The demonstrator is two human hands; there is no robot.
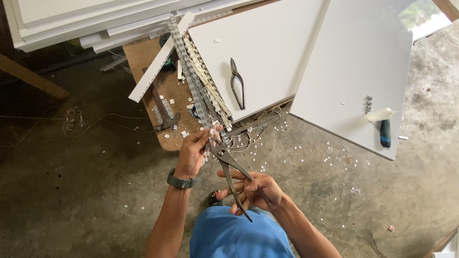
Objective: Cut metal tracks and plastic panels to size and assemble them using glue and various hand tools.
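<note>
The right hand (253, 191) is gripping the handles of slip-joint pliers (229, 167), whose jaws are biting the near end of a pale notched strip (210, 136). The left hand (193, 153) is pinching that strip just beside the jaws, above the concrete floor (71, 191).

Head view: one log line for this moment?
left hand: holds white strip | right hand: grips pliers | pliers' jaws at strip | spare pliers on white panel
</note>
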